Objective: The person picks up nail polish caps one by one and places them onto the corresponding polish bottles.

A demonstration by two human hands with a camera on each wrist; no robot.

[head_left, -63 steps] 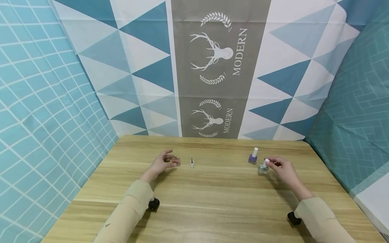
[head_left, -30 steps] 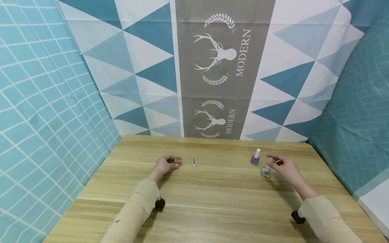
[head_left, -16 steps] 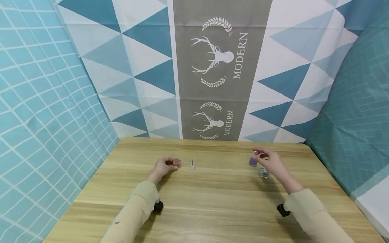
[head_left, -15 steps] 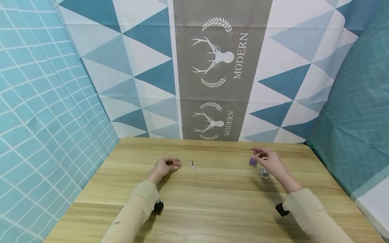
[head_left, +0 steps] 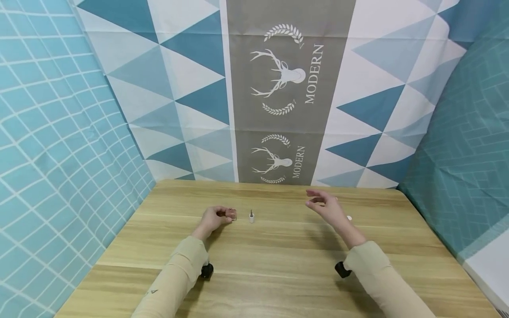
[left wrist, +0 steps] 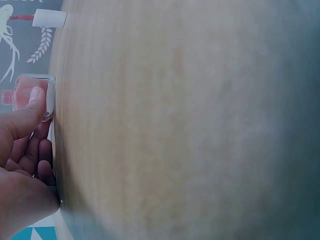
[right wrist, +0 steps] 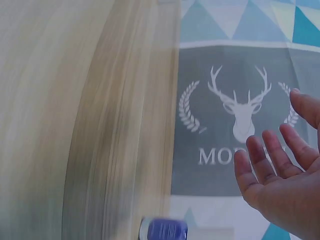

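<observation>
My left hand (head_left: 212,218) pinches a small uncapped bottle of pink nail polish (head_left: 231,215) at the tabletop. In the left wrist view, the thumb lies across the glass of that nail polish bottle (left wrist: 24,86), and its bare neck points away from the hand. Just right of it, the white brush cap (head_left: 252,217) stands on its end with the brush upward. My right hand (head_left: 331,213) is raised over the table with fingers apart, holding nothing. Low in the right wrist view is a purple nail polish bottle (right wrist: 167,230); in the head view the right hand mostly hides it.
Past the right wrist shows the white cap top (head_left: 349,217) of the clear nail polish bottle, whose body is hidden. The wooden table (head_left: 262,265) ends at a patterned cloth backdrop (head_left: 278,88), with cloth walls on both sides.
My right hand has left the clear bottle's cap, passed over the purple bottle and moved left. Its fingers are more spread. My left hand has stayed on the pink bottle.
</observation>
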